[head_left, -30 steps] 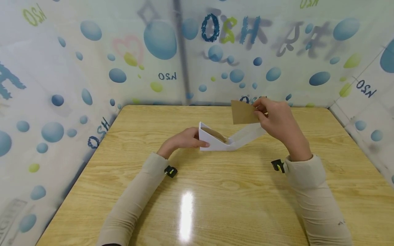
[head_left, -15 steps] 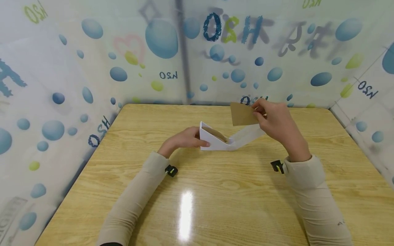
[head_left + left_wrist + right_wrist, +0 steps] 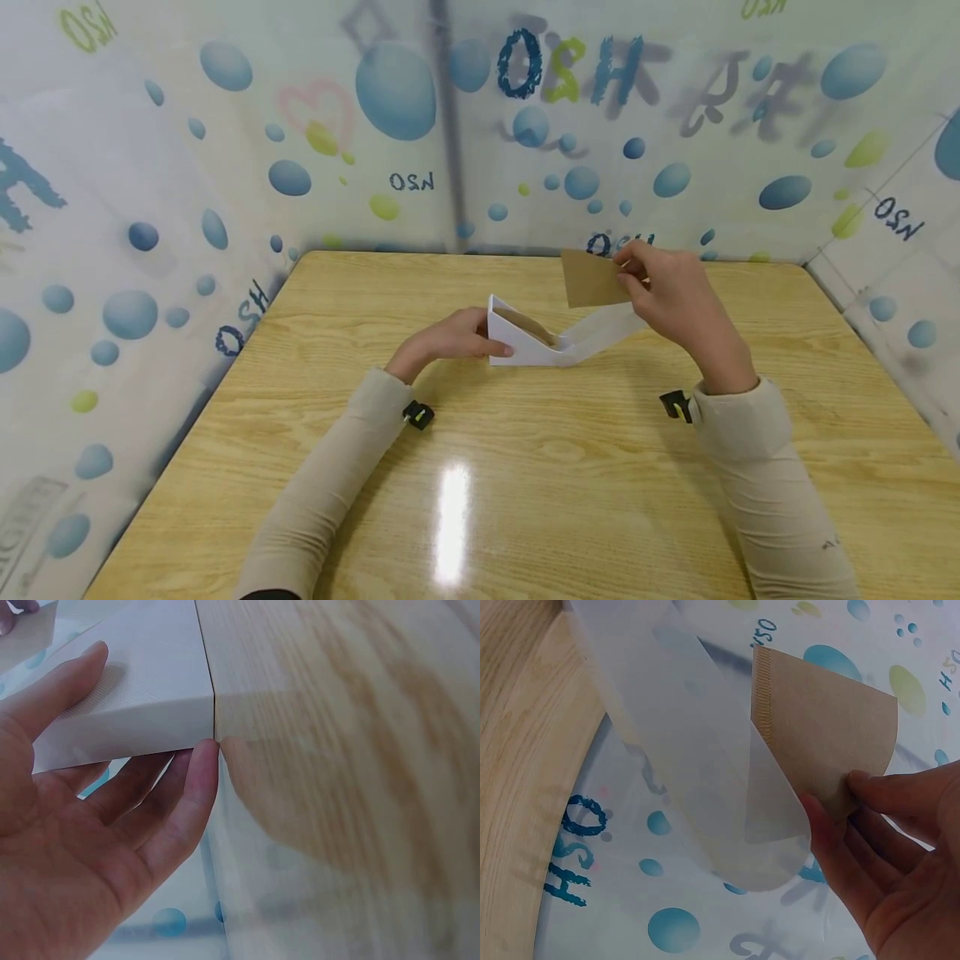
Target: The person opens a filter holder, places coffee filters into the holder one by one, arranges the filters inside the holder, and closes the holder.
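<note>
In the head view my left hand [image 3: 453,335] grips the tall end of a white wedge-shaped box [image 3: 521,348], thumb on its near side and fingers behind. The left wrist view shows the fingers around the box's end wall [image 3: 142,724]. Brown paper filters [image 3: 527,325] stand inside the box. Its translucent lid [image 3: 603,329] is swung out to the right. My right hand [image 3: 678,296] pinches one brown coffee filter [image 3: 590,280] between thumb and fingers above the lid. In the right wrist view the filter's crimped edge [image 3: 763,694] shows, its lower part behind the lid [image 3: 660,705].
Box and hands are over a wooden table [image 3: 540,475] with a bright reflection near its front. A patterned sheet wall [image 3: 480,125] with blue and green dots rises behind the table's far edge and along both sides.
The right hand's filter has sunk very slightly compared with one second ago. The left hand keeps its grip on the box, and the lid stays open.
</note>
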### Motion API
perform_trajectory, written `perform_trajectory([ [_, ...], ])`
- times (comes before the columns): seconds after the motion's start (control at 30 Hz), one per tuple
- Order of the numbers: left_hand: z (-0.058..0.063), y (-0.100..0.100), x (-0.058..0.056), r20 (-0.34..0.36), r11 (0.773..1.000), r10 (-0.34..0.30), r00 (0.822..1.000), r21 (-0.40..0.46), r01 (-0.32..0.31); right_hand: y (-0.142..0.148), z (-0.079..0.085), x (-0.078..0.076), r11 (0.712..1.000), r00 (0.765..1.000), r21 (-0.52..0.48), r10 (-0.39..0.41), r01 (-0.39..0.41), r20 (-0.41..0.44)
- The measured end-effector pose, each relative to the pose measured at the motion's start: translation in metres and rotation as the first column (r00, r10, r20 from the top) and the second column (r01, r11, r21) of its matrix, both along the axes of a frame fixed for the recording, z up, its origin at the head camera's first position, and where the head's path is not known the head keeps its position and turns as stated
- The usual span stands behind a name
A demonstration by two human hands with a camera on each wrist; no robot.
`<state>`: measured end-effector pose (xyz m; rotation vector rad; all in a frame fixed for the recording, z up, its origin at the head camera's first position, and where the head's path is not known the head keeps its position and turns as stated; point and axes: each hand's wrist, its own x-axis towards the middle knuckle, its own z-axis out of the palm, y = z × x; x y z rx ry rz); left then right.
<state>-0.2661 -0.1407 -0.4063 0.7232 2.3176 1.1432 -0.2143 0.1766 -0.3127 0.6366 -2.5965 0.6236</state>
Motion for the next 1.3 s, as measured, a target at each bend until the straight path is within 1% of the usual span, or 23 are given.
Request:
perform_trajectory([
  [0.23, 0.0009, 0.0006, 0.0001, -0.005, 1.000, -0.007, 1.000, 0.006, 0.007, -0.0013, -0.0006, -0.0005, 1.000, 1.000, 0.008, 0.007, -0.007, 0.001],
  [0.5, 0.0012, 0.0024, -0.0019, -0.008, 1.000, -0.018, 1.000, 0.005, 0.018, 0.0002, -0.0020, 0.0003, 1.000, 1.000, 0.013, 0.006, -0.006, -0.018],
  [0.8, 0.0002, 0.0012, -0.0009, -0.004, 1.000, -0.012, 1.000, -0.004, 0.012, 0.0000, -0.0015, 0.0014, 1.000, 1.000, 0.005, 0.000, 0.000, -0.001],
  [1.03, 0.0009, 0.0002, 0.0001, -0.011, 1.000, -0.009, 1.000, 0.002, 0.009, -0.0022, -0.0007, 0.0000, 1.000, 1.000, -0.003, 0.009, -0.009, -0.015],
  [1.3, 0.0002, 0.0001, -0.0007, -0.003, 1.000, -0.015, 1.000, 0.005, 0.015, -0.0047, -0.0018, 0.0003, 1.000, 0.999, 0.006, 0.012, -0.011, -0.039],
])
